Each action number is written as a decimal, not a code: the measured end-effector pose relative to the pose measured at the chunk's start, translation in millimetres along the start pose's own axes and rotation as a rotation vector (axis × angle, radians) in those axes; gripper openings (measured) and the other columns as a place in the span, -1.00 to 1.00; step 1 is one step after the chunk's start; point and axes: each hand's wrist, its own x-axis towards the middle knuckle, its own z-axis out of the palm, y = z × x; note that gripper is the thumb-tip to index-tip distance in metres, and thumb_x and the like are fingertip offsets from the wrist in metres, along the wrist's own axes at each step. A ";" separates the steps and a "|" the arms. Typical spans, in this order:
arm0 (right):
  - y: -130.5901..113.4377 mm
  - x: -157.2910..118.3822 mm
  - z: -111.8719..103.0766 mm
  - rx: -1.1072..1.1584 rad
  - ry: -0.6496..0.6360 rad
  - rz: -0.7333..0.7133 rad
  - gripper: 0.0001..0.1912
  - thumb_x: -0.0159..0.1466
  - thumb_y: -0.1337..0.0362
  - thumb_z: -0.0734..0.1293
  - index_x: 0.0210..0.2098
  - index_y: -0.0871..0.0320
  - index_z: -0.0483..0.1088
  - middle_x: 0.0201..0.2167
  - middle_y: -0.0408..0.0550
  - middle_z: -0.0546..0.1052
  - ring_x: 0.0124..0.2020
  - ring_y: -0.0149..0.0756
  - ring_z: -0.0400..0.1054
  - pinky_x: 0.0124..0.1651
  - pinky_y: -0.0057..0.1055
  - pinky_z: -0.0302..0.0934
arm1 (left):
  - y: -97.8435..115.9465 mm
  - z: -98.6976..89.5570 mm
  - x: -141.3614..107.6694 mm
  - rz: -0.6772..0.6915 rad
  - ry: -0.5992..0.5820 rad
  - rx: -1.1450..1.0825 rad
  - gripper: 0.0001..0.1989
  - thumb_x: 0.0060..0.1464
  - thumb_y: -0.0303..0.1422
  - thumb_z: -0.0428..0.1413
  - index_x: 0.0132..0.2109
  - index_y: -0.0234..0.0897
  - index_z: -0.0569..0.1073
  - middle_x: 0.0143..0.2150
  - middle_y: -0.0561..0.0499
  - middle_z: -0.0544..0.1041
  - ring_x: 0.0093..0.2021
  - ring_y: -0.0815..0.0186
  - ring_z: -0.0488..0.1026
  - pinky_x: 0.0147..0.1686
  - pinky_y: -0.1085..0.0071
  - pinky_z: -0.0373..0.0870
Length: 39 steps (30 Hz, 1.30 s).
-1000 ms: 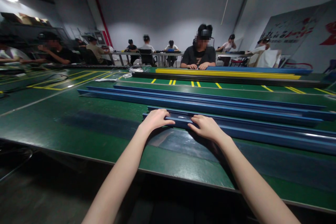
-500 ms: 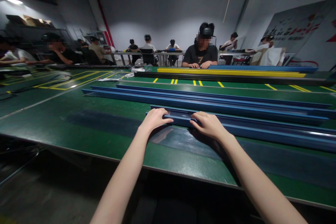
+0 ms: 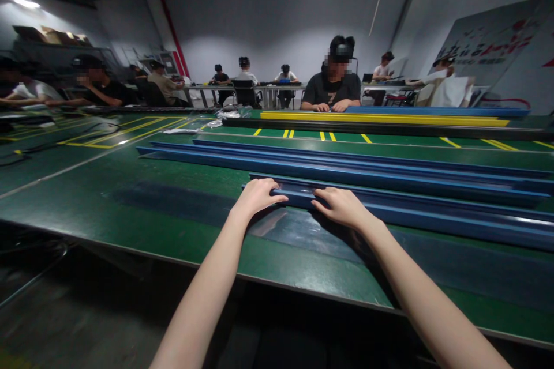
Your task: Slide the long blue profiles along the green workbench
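A long blue channel-shaped profile [image 3: 433,216] lies on the green table, running off to the right. My left hand [image 3: 258,196] grips its left end, thumb along the front wall and fingers over into the channel. A short way to the right, my right hand [image 3: 341,206] holds the same profile, its thumb on the near side and fingertips inside; the fingertips are partly hidden. Between the hands, something shiny and see-through shows in the channel. A strip of clear film [image 3: 298,233] lies flat on the table under my forearms.
Behind lie more long blue profiles [image 3: 329,164]. Farther back are a yellow profile [image 3: 381,119], a black profile [image 3: 320,125] and crumpled clear plastic [image 3: 229,114]. A co-worker [image 3: 332,89] sits across the table [image 3: 99,225]. Yellow tape lines mark the tabletop.
My right hand has shifted very slightly left along the blue profile, closer to my left hand. The left hand keeps its grip, and the profile looks unmoved.
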 end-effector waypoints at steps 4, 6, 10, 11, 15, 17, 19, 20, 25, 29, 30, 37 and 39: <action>-3.9 6.7 -3.2 0.031 -0.007 -0.012 -0.63 0.29 0.11 0.04 -0.22 0.14 0.37 -0.23 0.02 0.50 -0.21 -0.29 0.36 -0.29 -0.47 0.03 | 0.9 -1.2 0.9 -0.012 -0.008 0.008 -0.61 0.01 -0.03 0.05 -0.19 -0.22 0.50 -0.16 -0.02 0.54 -0.17 0.22 0.46 -0.22 0.44 0.30; -7.2 10.6 -4.7 0.045 -0.016 -0.023 -0.64 0.28 0.11 0.05 -0.25 0.14 0.38 -0.25 0.01 0.51 -0.22 -0.28 0.36 -0.29 -0.47 0.03 | 0.6 -1.6 1.3 -0.014 -0.011 0.009 -0.61 0.00 -0.02 0.05 -0.19 -0.22 0.51 -0.16 -0.03 0.54 -0.17 0.21 0.46 -0.22 0.43 0.30; -12.9 18.9 -6.3 0.076 -0.019 -0.057 -0.68 0.26 0.15 0.07 -0.28 0.14 0.39 -0.24 0.01 0.51 -0.22 -0.27 0.36 -0.30 -0.47 0.03 | -1.6 -2.8 1.1 -0.022 -0.018 -0.002 -0.60 0.00 -0.03 0.06 -0.18 -0.22 0.51 -0.15 -0.03 0.54 -0.15 0.19 0.46 -0.20 0.42 0.30; -13.8 21.0 -6.8 0.083 -0.025 -0.062 -0.70 0.25 0.17 0.08 -0.29 0.14 0.39 -0.24 0.01 0.51 -0.23 -0.28 0.37 -0.31 -0.48 0.02 | -2.2 -3.2 1.0 -0.027 -0.022 -0.006 -0.61 0.00 -0.03 0.06 -0.18 -0.22 0.50 -0.15 -0.03 0.54 -0.15 0.20 0.46 -0.21 0.43 0.30; -16.3 29.8 -9.1 0.094 -0.072 -0.077 -0.75 0.21 0.24 0.11 -0.33 0.13 0.40 -0.31 -0.02 0.52 -0.30 -0.31 0.37 -0.37 -0.49 -0.01 | -4.2 -4.4 1.0 -0.036 -0.039 -0.011 -0.62 0.00 -0.03 0.05 -0.21 -0.22 0.51 -0.19 -0.01 0.55 -0.18 0.21 0.46 -0.26 0.44 0.29; -18.1 33.7 -9.3 0.101 -0.086 -0.072 -0.76 0.20 0.23 0.12 -0.35 0.13 0.40 -0.35 -0.03 0.52 -0.32 -0.32 0.37 -0.38 -0.50 -0.01 | -5.3 -4.5 1.1 -0.036 -0.033 -0.010 -0.62 0.00 -0.02 0.05 -0.22 -0.21 0.51 -0.20 0.00 0.55 -0.19 0.22 0.46 -0.28 0.45 0.29; -20.4 36.4 -8.2 0.117 -0.079 -0.051 -0.73 0.21 0.18 0.12 -0.36 0.13 0.41 -0.34 -0.03 0.52 -0.31 -0.30 0.37 -0.37 -0.49 -0.01 | -6.6 -4.2 0.9 -0.039 -0.027 -0.006 -0.61 -0.01 -0.02 0.04 -0.23 -0.21 0.51 -0.22 0.01 0.55 -0.19 0.22 0.46 -0.29 0.46 0.28; -21.6 37.0 -7.3 0.125 -0.070 -0.040 -0.71 0.22 0.15 0.11 -0.37 0.13 0.41 -0.33 -0.02 0.52 -0.29 -0.29 0.37 -0.37 -0.49 0.00 | -7.2 -4.0 0.8 -0.040 -0.025 -0.003 -0.61 -0.01 -0.01 0.04 -0.23 -0.21 0.51 -0.22 0.01 0.55 -0.20 0.21 0.46 -0.29 0.46 0.28; -25.4 32.8 -4.4 0.117 -0.032 -0.015 -0.68 0.21 0.09 0.12 -0.32 0.12 0.42 -0.24 0.00 0.52 -0.21 -0.25 0.37 -0.32 -0.48 0.02 | -8.0 -4.0 0.0 -0.067 -0.031 0.010 -0.57 -0.01 0.04 0.01 -0.24 -0.21 0.51 -0.21 0.00 0.55 -0.19 0.19 0.46 -0.30 0.44 0.27; -26.7 28.8 -5.0 0.109 -0.035 0.018 -0.66 0.23 0.08 0.11 -0.28 0.13 0.42 -0.20 0.01 0.52 -0.18 -0.24 0.36 -0.29 -0.47 0.04 | -7.7 -5.3 -0.8 -0.110 -0.036 0.023 -0.52 -0.04 0.08 0.00 -0.25 -0.21 0.51 -0.21 -0.02 0.55 -0.19 0.16 0.46 -0.31 0.43 0.27; -26.9 28.4 -5.0 0.107 -0.035 0.022 -0.65 0.23 0.08 0.11 -0.28 0.13 0.42 -0.20 0.01 0.51 -0.18 -0.25 0.36 -0.28 -0.47 0.04 | -7.7 -5.4 -1.0 -0.116 -0.038 0.025 -0.51 -0.04 0.10 -0.01 -0.25 -0.20 0.51 -0.22 -0.02 0.55 -0.19 0.16 0.46 -0.32 0.43 0.27; -25.1 27.7 -1.2 0.079 0.004 0.011 -0.67 0.23 0.08 0.10 -0.30 0.11 0.40 -0.21 -0.02 0.52 -0.20 -0.25 0.37 -0.31 -0.46 0.04 | -9.7 -4.7 -1.9 -0.122 -0.018 0.044 -0.48 -0.06 0.14 -0.03 -0.26 -0.18 0.51 -0.26 -0.02 0.56 -0.23 0.16 0.46 -0.34 0.42 0.24; -24.5 27.3 -0.7 0.077 0.006 0.010 -0.68 0.23 0.08 0.10 -0.31 0.11 0.40 -0.22 -0.02 0.52 -0.20 -0.25 0.37 -0.31 -0.47 0.04 | -9.8 -5.9 -1.9 -0.114 -0.005 0.055 -0.49 -0.06 0.13 -0.03 -0.29 -0.19 0.51 -0.29 -0.02 0.56 -0.25 0.17 0.46 -0.34 0.41 0.23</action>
